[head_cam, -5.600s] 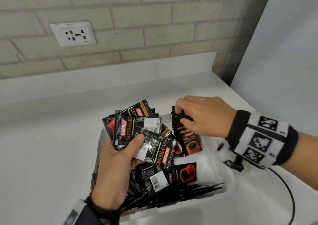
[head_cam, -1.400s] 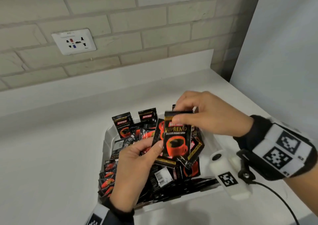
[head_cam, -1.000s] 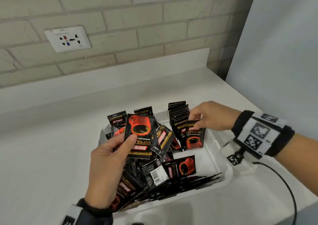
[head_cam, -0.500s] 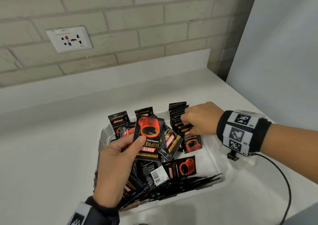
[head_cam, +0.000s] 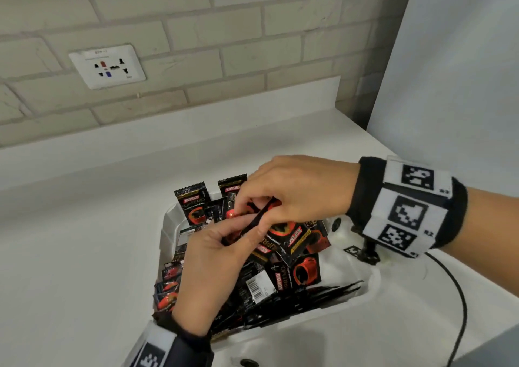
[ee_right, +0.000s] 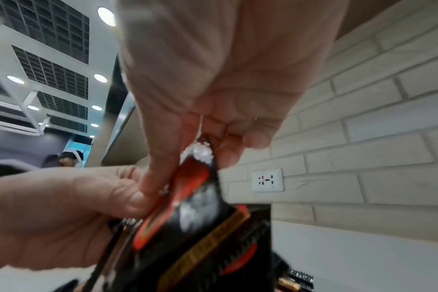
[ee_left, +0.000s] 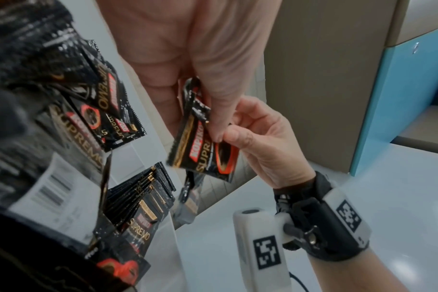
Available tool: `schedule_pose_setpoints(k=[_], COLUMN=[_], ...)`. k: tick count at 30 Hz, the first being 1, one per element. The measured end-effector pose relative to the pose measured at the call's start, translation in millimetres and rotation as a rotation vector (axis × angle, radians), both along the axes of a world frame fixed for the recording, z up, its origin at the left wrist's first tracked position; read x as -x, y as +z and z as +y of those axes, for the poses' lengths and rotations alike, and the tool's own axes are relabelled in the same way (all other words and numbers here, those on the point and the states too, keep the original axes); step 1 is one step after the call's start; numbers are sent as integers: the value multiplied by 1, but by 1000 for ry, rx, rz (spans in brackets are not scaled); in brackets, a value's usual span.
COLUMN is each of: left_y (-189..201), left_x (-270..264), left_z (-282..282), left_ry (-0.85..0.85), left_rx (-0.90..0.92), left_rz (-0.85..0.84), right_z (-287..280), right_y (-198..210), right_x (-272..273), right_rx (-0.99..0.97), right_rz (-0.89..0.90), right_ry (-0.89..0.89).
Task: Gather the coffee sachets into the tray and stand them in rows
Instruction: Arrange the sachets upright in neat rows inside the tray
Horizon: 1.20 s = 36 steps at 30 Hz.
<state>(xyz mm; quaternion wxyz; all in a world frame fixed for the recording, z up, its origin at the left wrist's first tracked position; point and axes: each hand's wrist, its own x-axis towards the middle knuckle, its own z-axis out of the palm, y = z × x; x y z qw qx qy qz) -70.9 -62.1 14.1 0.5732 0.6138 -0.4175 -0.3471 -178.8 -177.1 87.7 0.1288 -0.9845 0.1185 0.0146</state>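
Note:
A white tray (head_cam: pixel 168 220) on the counter holds many black-and-red coffee sachets (head_cam: pixel 264 279), most of them in a loose pile. Two sachets (head_cam: pixel 193 206) stand against its far wall. A packed row (ee_left: pixel 143 197) stands upright by another wall. My left hand (head_cam: pixel 247 227) grips a small bunch of sachets above the tray. My right hand (head_cam: pixel 252 202) meets it from the right. Its thumb and fingers pinch one sachet (ee_left: pixel 203 154) of that bunch, which the left thumb still holds too. The same sachet (ee_right: pixel 200 227) fills the right wrist view, blurred.
The tray sits on a white counter (head_cam: pixel 84 254) below a brick wall with a socket plate (head_cam: pixel 108 67). A white panel (head_cam: pixel 449 85) rises on the right. A black cable (head_cam: pixel 460 296) runs from my right wrist. A person (ee_right: pixel 63 158) shows far off.
My right hand left the standing row at the tray's back right and came across to my left hand, where it now pinches a sachet. The left hand kept its bunch.

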Motion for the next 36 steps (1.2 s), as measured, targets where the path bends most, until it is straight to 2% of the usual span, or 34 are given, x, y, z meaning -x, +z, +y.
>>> schedule_pose_setpoints(k=[3, 7, 12, 16, 22, 27, 31, 33, 36], left_y=[-5, -9, -11, -15, -14, -10, -10, -12, -8], left_x=[-7, -19, -23, -20, -11, 0, 7, 4, 5], left_z=[1, 0, -2, -3, -8, -9, -10, -10, -9], left_ry=[47, 131, 157, 134, 98, 50, -9, -15, -56], left_rx=[11, 56, 75, 56, 9, 1, -14, 2, 8], left_rz=[77, 171, 188, 154, 89, 69, 0, 20, 18], right_z=[-12, -32, -33, -26, -17, 0, 7, 6, 0], right_y=[-1, -15, -48, -62, -56, -50, -49, -45, -35], right_x=[11, 37, 60, 63, 58, 44, 38, 38, 40], right_rx=[-143, -339, -769, -908, -1089, -1056, -1047, -950, -695], right_rz=[-89, -283, -276, -288, -401, -436, -416, -435, -459], right_ry=[-133, -476, -756, -792, -748, -606, -584, -592, -561])
